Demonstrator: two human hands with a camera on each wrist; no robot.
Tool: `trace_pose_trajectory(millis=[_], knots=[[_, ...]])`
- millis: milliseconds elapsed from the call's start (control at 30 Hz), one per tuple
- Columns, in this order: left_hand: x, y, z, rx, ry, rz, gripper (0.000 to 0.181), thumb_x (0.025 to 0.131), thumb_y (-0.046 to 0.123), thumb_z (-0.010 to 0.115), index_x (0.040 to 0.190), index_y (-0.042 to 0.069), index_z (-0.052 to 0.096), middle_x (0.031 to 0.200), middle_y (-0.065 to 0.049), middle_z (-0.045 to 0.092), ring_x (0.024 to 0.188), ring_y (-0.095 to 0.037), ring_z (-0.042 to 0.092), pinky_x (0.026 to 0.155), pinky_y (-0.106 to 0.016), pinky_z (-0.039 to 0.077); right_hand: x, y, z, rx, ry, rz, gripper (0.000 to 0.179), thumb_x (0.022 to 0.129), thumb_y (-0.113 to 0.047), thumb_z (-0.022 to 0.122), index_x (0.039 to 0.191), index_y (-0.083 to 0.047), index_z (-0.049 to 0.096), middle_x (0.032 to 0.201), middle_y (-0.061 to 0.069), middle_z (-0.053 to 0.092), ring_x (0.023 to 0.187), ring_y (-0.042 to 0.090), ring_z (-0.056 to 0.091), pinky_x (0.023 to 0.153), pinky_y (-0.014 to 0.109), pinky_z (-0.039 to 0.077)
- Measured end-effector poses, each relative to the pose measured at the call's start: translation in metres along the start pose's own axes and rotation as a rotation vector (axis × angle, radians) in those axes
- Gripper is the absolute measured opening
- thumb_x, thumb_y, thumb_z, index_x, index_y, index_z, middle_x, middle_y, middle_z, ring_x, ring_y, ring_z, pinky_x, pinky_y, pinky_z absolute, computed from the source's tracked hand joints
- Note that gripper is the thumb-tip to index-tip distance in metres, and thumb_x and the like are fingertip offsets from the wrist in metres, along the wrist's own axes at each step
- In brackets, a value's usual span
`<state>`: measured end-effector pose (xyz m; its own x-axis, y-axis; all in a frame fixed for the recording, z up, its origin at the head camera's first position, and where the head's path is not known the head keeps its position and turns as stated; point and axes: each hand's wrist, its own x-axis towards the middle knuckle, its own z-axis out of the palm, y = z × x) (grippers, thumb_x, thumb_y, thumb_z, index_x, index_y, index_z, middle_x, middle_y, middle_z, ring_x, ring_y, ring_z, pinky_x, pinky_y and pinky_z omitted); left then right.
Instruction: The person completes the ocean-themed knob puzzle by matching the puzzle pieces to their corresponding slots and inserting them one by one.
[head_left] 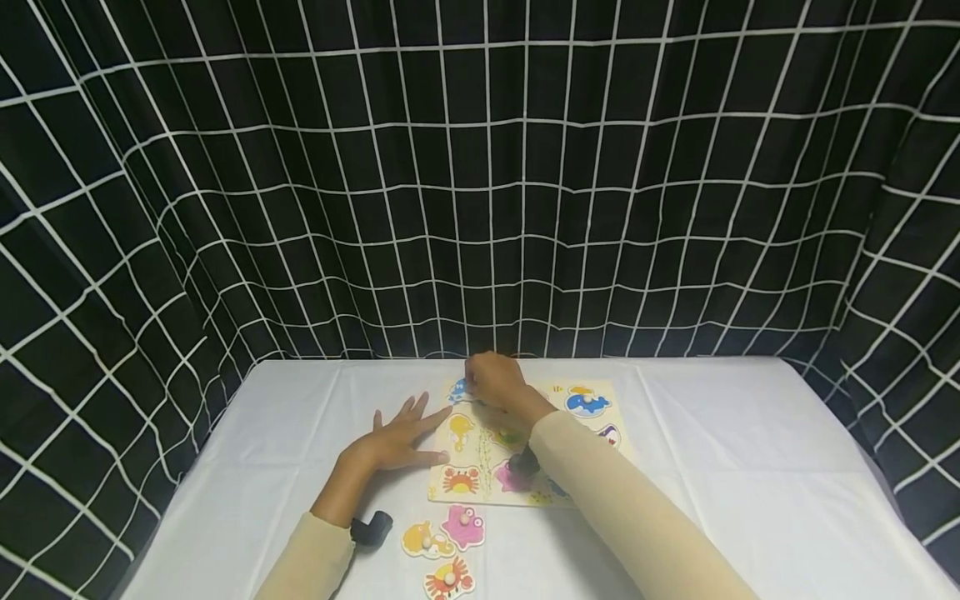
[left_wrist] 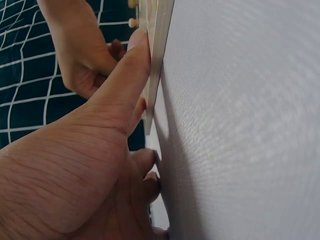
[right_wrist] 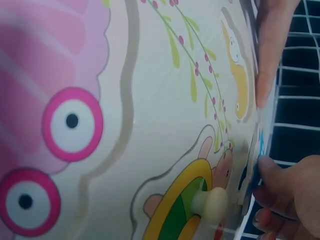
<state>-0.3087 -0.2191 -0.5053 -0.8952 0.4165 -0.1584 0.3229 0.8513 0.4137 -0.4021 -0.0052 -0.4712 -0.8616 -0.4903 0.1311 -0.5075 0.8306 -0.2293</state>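
Fronting gridded curtain (head_left: pixel 450 167), puzzle (head_left: pixel 486 454) on white cloth (head_left: pixel 712 442)

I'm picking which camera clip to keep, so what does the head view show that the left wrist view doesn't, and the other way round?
Only the head view shows the loose seahorse piece, pink piece and crab piece lying on the white cloth, the blue whale on the puzzle board, and both cream sleeves.

Only the left wrist view shows, from low down, the board's side edge next to the left thumb.

Both show the left hand, right hand, puzzle board, white cloth and grid curtain.
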Motion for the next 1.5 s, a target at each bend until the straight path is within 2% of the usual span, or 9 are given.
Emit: trace_pose_trajectory(millis=[267,500,800,1100,1267,1400,1500], knots=[[-0.003,0.002,-0.003,-0.01,0.004,0.004,0.087,0.089,0.07,0.06,0.16,0.029,0.033,0.169,-0.016,0.009,0.156,-0.038,0.002,0.112,-0.077,-0.003,0.001,-0.003,0.002,-0.003,-0.006,-0.015,0.01,0.091,-0.017,0.076,0.1,-0.012,0.076,0.094,0.002,0.075,0.084,0.02,0.069,0.078,0.039,0.057],[-0.001,-0.003,0.001,-0.004,0.013,0.005,0.089,0.088,0.075,0.057,0.161,0.031,0.031,0.169,-0.017,0.01,0.155,-0.04,0.003,0.111,-0.078,-0.003,0.0,-0.005,0.002,0.004,-0.033,-0.04,0.008,0.091,-0.018,0.077,0.096,-0.014,0.075,0.094,0.0,0.075,0.086,0.019,0.069,0.081,0.038,0.057],[-0.001,0.002,-0.004,0.029,0.005,-0.018,0.083,0.09,0.066,0.062,0.16,0.033,0.032,0.169,-0.014,0.01,0.156,-0.037,0.004,0.112,-0.077,0.001,0.001,-0.005,0.001,0.007,-0.046,-0.057,0.009,0.092,-0.019,0.076,0.098,-0.013,0.076,0.096,0.001,0.075,0.087,0.019,0.069,0.081,0.037,0.058],[0.0,0.005,-0.003,0.041,0.0,-0.015,0.083,0.09,0.066,0.062,0.16,0.031,0.032,0.169,-0.015,0.01,0.156,-0.038,0.004,0.112,-0.077,0.002,0.0,0.001,0.004,0.055,-0.079,-0.042,0.013,0.094,-0.02,0.074,0.105,-0.013,0.076,0.101,0.003,0.075,0.093,0.021,0.069,0.088,0.04,0.055],[-0.001,0.007,-0.003,0.043,0.003,-0.009,0.083,0.091,0.066,0.061,0.16,0.031,0.032,0.169,-0.016,0.011,0.156,-0.038,0.005,0.112,-0.078,0.003,-0.002,0.005,-0.001,0.031,-0.126,-0.048,0.015,0.097,-0.022,0.069,0.109,-0.015,0.074,0.102,0.001,0.074,0.089,0.019,0.067,0.085,0.037,0.055],[-0.002,0.007,-0.004,0.032,0.004,-0.004,0.083,0.091,0.066,0.062,0.16,0.03,0.033,0.169,-0.016,0.011,0.156,-0.039,0.005,0.112,-0.078,0.003,-0.008,0.005,-0.007,0.029,-0.141,-0.051,0.021,0.1,-0.026,0.065,0.117,-0.014,0.072,0.109,0.003,0.074,0.094,0.021,0.068,0.085,0.039,0.055],[-0.002,0.007,-0.004,0.034,0.003,-0.013,0.083,0.091,0.066,0.062,0.16,0.031,0.033,0.169,-0.017,0.011,0.156,-0.039,0.005,0.112,-0.078,0.003,-0.017,0.003,-0.011,0.074,-0.137,-0.052,0.026,0.102,-0.029,0.063,0.12,-0.013,0.071,0.105,0.003,0.074,0.096,0.023,0.069,0.09,0.043,0.054]])
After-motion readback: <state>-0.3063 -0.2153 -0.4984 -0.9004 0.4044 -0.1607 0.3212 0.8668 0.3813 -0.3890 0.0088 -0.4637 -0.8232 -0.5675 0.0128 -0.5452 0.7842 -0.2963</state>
